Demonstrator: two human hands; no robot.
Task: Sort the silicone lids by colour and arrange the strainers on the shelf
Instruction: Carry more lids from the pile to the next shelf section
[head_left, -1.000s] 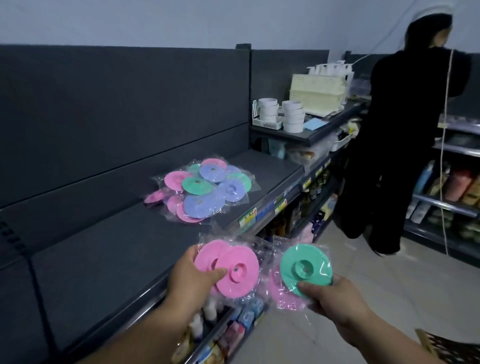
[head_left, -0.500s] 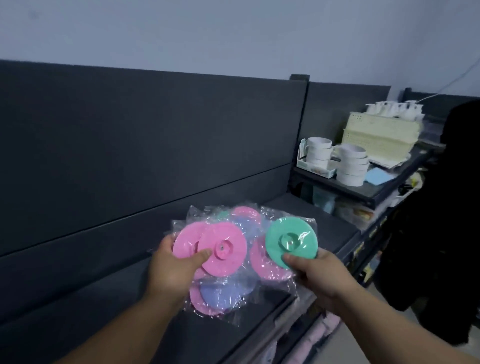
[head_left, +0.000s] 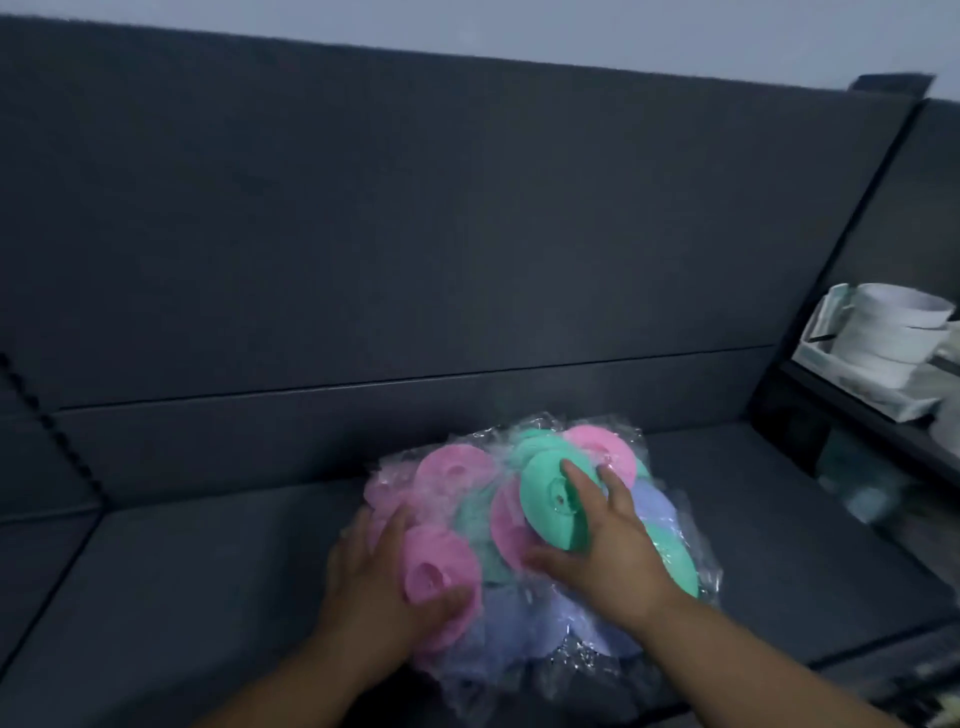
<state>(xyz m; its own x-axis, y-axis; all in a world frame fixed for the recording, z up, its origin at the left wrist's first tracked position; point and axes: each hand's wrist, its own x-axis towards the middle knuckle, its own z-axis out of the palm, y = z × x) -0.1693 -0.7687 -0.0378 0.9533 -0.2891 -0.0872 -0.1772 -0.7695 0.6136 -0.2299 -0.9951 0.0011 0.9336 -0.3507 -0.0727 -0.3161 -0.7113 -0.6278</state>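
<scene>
Green lid (head_left: 545, 493) in right grip (head_left: 608, 551), pink lid (head_left: 436, 566) in left grip (head_left: 374, 571), both atop bagged lids (head_left: 519, 623) on shelf (head_left: 208, 597).

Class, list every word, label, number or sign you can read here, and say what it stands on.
None: nothing here is readable. The pink lid and green lid, their clear wrappers, the shelf and the white cups show no legible print; the picture is blurred.
</scene>
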